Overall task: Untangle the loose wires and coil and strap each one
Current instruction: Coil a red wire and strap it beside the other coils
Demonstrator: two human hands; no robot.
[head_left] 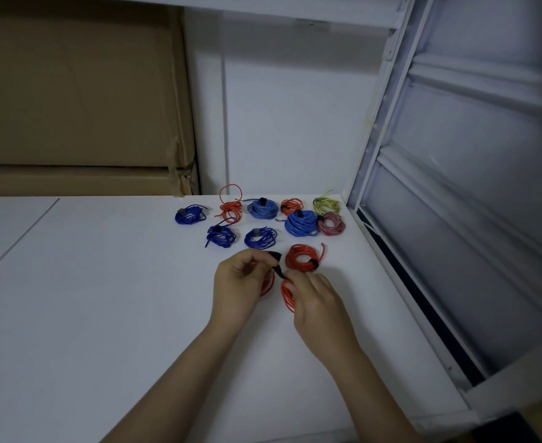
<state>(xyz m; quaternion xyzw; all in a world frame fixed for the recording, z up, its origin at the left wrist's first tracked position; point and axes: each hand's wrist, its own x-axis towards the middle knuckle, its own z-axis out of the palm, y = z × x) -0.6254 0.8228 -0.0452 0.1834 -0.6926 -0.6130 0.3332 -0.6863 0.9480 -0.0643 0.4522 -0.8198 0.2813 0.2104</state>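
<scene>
Two forearms enter from the lower edge and meet over the white tabletop (103, 314). The left hand (240, 282) and right hand (314, 302) hold a red wire coil (287, 297) between them, just above the tabletop and near its right edge. A black strap (279, 266) spans the gap between the hands, its long axis running from upper left to lower right. The left fingers (256, 259) pinch its upper end; the right fingers (298, 278) are curled round the coil and pinch the strap's lower end at the coil's top. The strap appears not yet closed (judged from its open span), so the coming move likely wraps it around the bundle, with the right hand nearer the coil. Beyond the hands lie strapped coils, the nearest a red coil (304, 257).
</scene>
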